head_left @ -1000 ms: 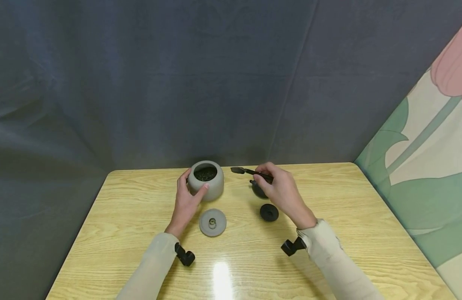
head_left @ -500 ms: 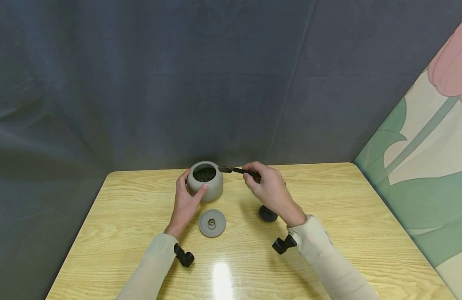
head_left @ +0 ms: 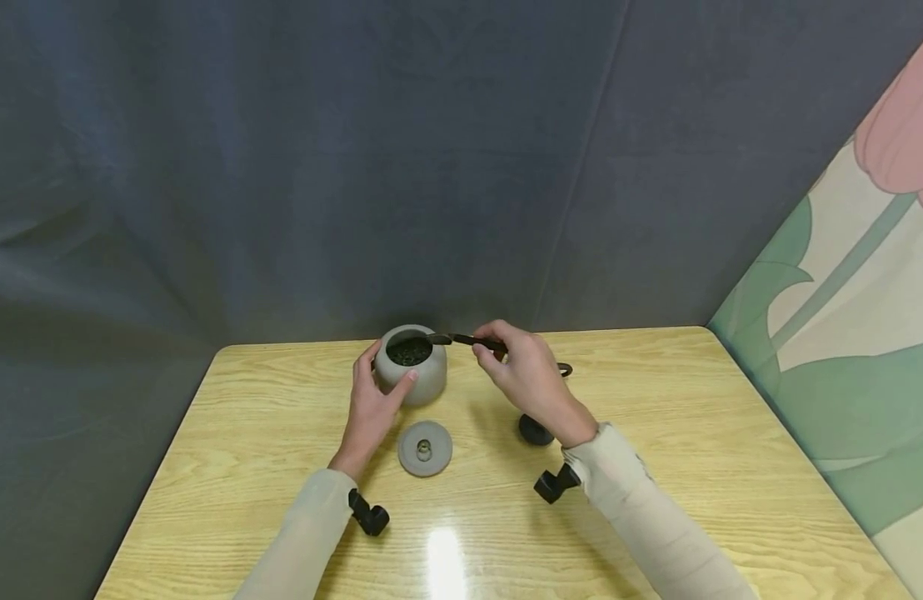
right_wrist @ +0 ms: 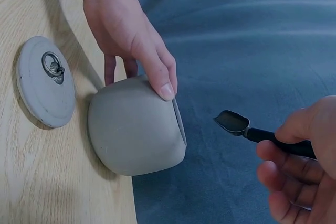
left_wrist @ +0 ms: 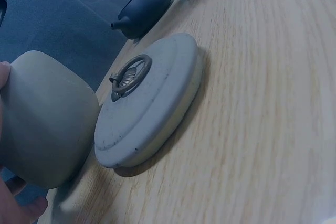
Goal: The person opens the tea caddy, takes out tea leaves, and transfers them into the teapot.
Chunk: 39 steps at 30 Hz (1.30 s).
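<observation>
My left hand grips the side of a grey tea jar, thumb in front and fingers round the far left side. Dark dried tea leaves show through its open mouth. Between thumb and fingers, my right hand holds the black handle of a tea scoop. In the head view the scoop's bowl overlaps the jar's right rim; the right wrist view shows the bowl apart from the mouth, above it. Whether anything lies in the bowl, I cannot tell.
The jar's round grey lid, with a metal ring, lies in front of the jar. A small dark teapot stands to the right, mostly behind my right hand in the head view. Nearer lies its black lid. A dark curtain hangs behind the table.
My right hand has carried the scoop leftward from over the teapot to the jar's rim. The left hand has stayed on the jar.
</observation>
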Tool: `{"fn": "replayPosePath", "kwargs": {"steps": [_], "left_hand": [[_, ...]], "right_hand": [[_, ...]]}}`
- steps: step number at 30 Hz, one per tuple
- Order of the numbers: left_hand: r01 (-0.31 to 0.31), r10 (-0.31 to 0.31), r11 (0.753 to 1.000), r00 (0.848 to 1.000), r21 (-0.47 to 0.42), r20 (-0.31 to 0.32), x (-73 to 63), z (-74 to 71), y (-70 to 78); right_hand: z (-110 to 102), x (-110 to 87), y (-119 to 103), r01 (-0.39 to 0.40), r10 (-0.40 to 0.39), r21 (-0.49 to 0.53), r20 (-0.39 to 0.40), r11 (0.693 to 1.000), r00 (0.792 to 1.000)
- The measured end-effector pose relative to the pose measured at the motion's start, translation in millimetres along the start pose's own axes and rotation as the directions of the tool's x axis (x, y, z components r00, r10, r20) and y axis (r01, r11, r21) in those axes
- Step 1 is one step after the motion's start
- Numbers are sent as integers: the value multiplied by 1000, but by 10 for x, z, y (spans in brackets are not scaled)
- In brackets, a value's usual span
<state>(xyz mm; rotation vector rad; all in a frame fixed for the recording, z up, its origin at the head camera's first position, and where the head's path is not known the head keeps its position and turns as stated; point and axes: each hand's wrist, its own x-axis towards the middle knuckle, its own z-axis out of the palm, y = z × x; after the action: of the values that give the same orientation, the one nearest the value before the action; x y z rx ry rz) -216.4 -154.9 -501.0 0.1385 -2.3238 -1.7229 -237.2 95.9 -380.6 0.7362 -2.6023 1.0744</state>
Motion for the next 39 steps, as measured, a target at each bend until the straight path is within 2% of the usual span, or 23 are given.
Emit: {"fn": "replayPosePath", "kwargs": {"steps": [13, 27, 39], "left_hand": [[-6, 6, 1000, 1000, 1, -1, 0, 6, 7], [-3, 3, 1000, 1000, -4, 7, -9, -8, 14], [1, -2, 1000, 1000, 21, 7, -2, -2, 5]], "right_hand": [[127, 110, -67, 16, -16, 3, -14, 1000, 1000], [322, 301, -115, 144, -144, -109, 14, 984, 990], [534, 405, -122, 246, -234, -188, 82, 951, 969]]}}
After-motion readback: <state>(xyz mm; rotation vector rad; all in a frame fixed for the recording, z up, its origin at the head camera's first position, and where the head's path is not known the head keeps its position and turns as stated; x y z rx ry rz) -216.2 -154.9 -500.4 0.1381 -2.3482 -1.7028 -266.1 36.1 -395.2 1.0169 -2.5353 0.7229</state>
